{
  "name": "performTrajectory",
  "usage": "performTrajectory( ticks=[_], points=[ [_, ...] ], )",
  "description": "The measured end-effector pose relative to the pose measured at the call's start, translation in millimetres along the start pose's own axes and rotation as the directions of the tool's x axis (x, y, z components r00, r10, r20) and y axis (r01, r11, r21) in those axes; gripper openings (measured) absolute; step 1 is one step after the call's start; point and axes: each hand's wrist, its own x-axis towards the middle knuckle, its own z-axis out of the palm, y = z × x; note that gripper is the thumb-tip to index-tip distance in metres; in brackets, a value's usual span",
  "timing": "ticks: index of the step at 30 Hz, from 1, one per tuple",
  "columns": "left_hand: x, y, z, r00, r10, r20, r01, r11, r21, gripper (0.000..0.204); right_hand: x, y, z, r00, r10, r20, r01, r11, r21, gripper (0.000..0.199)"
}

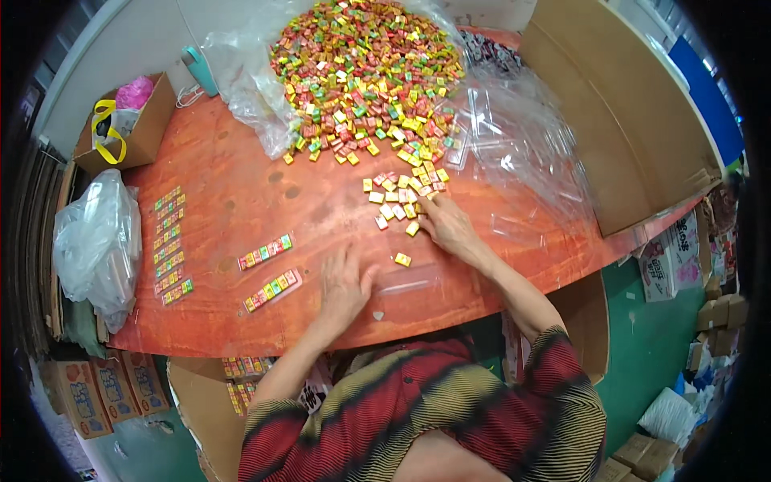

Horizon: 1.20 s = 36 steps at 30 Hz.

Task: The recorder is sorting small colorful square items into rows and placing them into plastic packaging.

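- Orange-red tabletop is the landmark here, everything's placed off it.
- Nearest its front edge: left hand lies flat and open on the wood, gripping nothing; a lone yellow candy sits just right of it.
- Right hand reaches into a small loose cluster of candies, fingertips touching them; can't tell if it's pinching one.
- Left of the hands: two filled candy strips, then a column of finished strips near the left edge.
- Clear empty sleeves crowd the right side.
- Far end: big candy heap on a plastic bag.
- Off the left corner: brown cardboard box with pink and yellow stuff inside.
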Motion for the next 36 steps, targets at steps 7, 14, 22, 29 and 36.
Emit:
performTrajectory(
  ticks=[7,14,22,29,36],
  points=[
    [142,-63,10,0.981,-0.025,-0.191,-0.018,0.975,-0.223,0.033,117,9,-8,0.991,-0.131,-0.037,0.128,0.809,0.573,0.026],
    [286,-166,6,0.976,-0.179,-0.124,0.147,0.962,-0.231,0.045,255,77,-34,0.925,-0.119,-0.36,0.176,0.976,0.127,0.034],
    [394,-256,8,0.971,-0.097,-0.217,0.118,0.989,0.09,0.066,364,152,-32,0.988,0.08,-0.132,-0.089,0.994,-0.059,0.048],
    [402,-238,87,0.996,0.07,-0.058,-0.031,0.861,0.507,0.055,375,121,-6,0.993,0.046,-0.109,-0.064,0.985,-0.161,0.06],
    [340,-135,65,0.982,0.005,0.187,0.033,0.979,-0.203,0.028,312,87,-3,0.977,-0.206,-0.049,0.206,0.978,-0.001,0.028]
  ],
)
